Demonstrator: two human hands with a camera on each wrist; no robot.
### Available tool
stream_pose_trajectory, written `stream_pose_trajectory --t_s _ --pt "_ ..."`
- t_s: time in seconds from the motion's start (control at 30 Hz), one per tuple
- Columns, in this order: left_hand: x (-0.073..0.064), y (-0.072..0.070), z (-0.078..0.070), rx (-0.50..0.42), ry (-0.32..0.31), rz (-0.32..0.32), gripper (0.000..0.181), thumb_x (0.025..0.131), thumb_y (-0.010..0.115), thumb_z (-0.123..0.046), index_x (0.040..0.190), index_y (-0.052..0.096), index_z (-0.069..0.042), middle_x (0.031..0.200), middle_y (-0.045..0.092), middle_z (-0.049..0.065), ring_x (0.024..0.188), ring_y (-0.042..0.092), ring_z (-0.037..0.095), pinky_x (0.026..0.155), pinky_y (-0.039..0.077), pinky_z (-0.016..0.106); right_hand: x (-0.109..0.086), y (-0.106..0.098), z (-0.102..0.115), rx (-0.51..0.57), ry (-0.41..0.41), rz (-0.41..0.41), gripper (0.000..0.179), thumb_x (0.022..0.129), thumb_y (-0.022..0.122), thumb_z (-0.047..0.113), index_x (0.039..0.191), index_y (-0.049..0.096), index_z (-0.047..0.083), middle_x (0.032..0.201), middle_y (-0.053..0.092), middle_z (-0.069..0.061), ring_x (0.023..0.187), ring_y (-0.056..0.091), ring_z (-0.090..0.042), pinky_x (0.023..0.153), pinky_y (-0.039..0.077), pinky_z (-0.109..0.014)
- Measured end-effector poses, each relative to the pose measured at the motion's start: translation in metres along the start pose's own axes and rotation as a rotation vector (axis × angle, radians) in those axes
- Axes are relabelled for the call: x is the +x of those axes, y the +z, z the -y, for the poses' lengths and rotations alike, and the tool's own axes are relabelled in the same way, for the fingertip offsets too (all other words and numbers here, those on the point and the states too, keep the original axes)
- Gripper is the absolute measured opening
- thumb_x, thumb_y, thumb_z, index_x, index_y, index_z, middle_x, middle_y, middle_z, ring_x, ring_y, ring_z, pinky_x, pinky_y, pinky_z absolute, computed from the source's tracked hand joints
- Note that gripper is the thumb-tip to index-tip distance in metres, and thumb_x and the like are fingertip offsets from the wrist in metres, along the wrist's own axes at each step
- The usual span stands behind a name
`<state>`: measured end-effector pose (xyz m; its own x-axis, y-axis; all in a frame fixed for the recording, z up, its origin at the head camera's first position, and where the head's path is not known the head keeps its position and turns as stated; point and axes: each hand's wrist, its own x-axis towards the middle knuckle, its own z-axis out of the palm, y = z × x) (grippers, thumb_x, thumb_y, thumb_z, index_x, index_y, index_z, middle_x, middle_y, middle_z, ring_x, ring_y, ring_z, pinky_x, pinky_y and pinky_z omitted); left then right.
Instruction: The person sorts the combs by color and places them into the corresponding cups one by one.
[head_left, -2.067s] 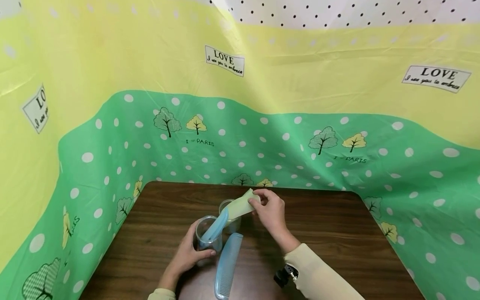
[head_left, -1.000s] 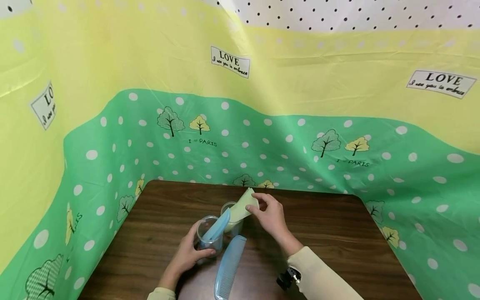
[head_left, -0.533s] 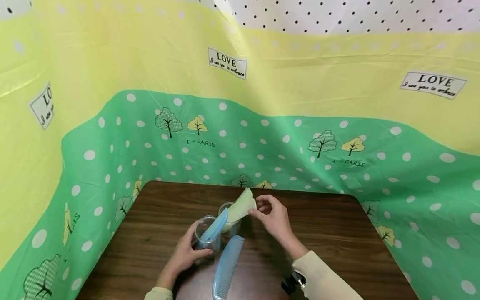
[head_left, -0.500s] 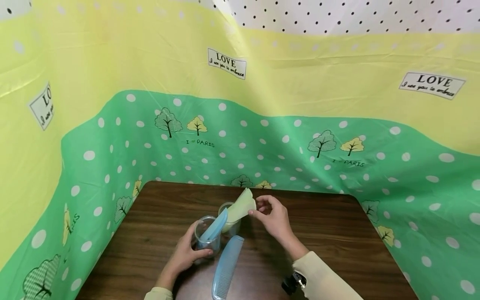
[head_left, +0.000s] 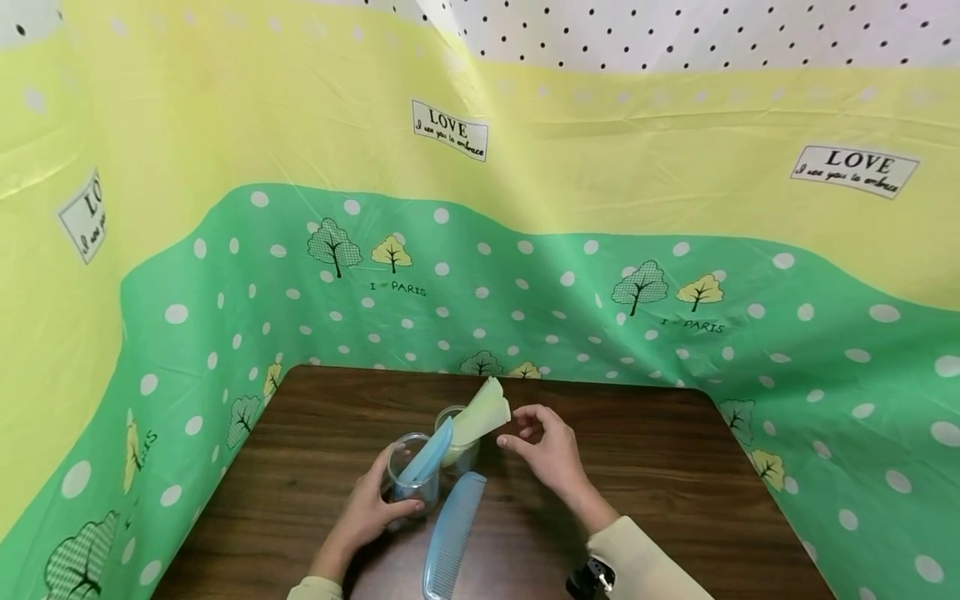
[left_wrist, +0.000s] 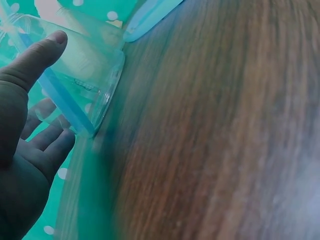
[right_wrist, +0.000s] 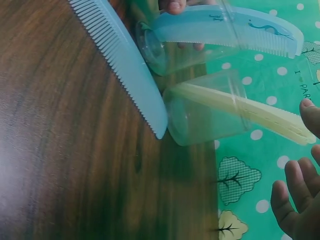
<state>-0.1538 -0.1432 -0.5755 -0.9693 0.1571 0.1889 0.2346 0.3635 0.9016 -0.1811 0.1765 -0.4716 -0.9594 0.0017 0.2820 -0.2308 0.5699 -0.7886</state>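
My left hand [head_left: 366, 510] holds a clear plastic cup [head_left: 422, 497], thumb on the near side and fingers round the far side. A blue comb [head_left: 429, 454] leans in this cup, its end above the rim. Just behind stands a second clear cup [head_left: 467, 460] with pale yellow combs [head_left: 482, 417] slanting out to the right; they overlap, and two ends show. My right hand [head_left: 553, 454] is apart from them, a short way to the right, fingers loosely bent and holding nothing. Another blue comb [right_wrist: 127, 65] lies on the table in front of the cups.
The dark wood table [head_left: 637, 467] has a back edge close behind the cups. A green and yellow patterned cloth [head_left: 525, 283] hangs round the back and sides. A black device [head_left: 591, 577] is strapped to the right wrist.
My right hand has let go of the yellow comb and drawn back to the right. The yellow comb has settled lower in the rear cup. The left hand keeps its grip on the front cup.
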Motion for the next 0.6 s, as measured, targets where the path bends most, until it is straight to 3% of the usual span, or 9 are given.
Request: stream_pose_trajectory --t_s 0.4,0.6 --pt "-0.001 0.001 -0.002 -0.024 -0.013 -0.004 0.100 0.069 0.097 -0.029 0.153 0.044 -0.026 0.137 0.064 0.010 0.127 0.060 0.030 0.108 0.046 0.055 -0.007 0.015 -0.012 0.002 0.016 0.029 0.041 0.076 0.093 0.027 0.111 0.076 0.014 0.105 0.071 -0.006 0.088 0.067 -0.018 0.075 0.056 -0.027" --pt "0.000 0.000 -0.001 -0.026 -0.018 0.001 0.101 0.068 0.097 -0.026 0.153 0.044 -0.030 0.139 0.064 0.007 0.127 0.060 0.027 0.109 0.046 0.053 -0.010 0.022 -0.017 0.012 0.016 0.059 0.041 0.076 0.092 0.026 0.110 0.077 0.010 0.103 0.072 -0.008 0.088 0.068 -0.021 0.072 0.054 -0.024"
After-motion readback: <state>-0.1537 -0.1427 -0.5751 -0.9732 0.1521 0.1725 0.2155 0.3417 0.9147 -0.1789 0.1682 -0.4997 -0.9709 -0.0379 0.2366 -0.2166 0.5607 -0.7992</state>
